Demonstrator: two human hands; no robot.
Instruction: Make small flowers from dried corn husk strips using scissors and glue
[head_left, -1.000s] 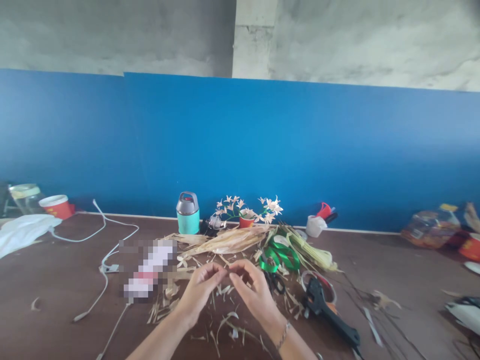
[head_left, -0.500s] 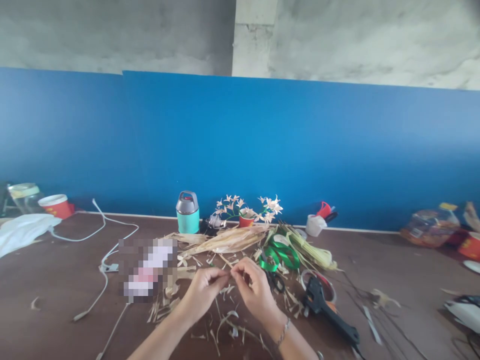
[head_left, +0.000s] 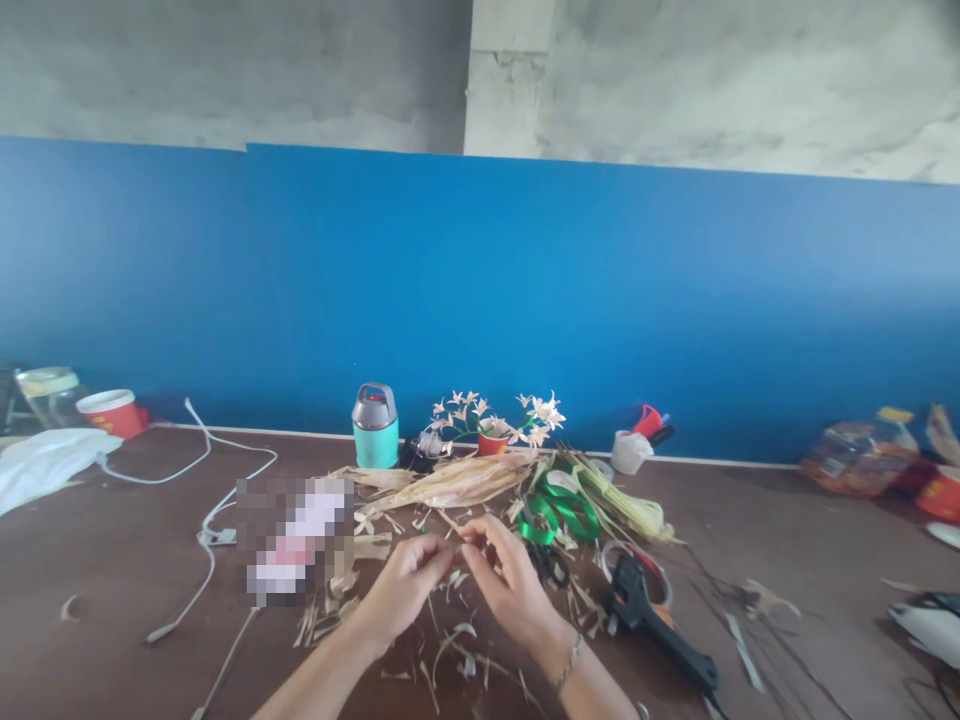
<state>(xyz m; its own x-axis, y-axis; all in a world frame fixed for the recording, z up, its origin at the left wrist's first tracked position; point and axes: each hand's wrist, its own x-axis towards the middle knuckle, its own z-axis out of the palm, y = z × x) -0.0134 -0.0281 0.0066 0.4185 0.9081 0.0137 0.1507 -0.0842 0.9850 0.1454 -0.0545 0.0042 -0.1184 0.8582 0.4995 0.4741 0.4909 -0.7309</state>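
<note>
My left hand (head_left: 409, 585) and my right hand (head_left: 510, 580) meet fingertip to fingertip over the middle of the table, both closed in a pinch. A small pale piece of corn husk (head_left: 459, 549) shows between the fingertips; the fingers hide most of it. Below and around the hands lie curled husk scraps (head_left: 466, 630). Just beyond them stretches a pile of dried corn husks (head_left: 457, 480). Green ribbon (head_left: 574, 510) and black-handled scissors (head_left: 556, 566) lie near my right hand.
A black glue gun (head_left: 664, 635) rests by a tape roll (head_left: 666, 575) at right. Behind stand a teal flask (head_left: 376, 440), a red cup (head_left: 493, 440) with husk flowers (head_left: 541, 412) and a white cup (head_left: 630, 452). White cables (head_left: 214, 570) run across the left.
The fingertips have shifted slightly: my right thumb and forefinger have spread a little apart, with the pale piece now showing between the hands. Everything else stays put.
</note>
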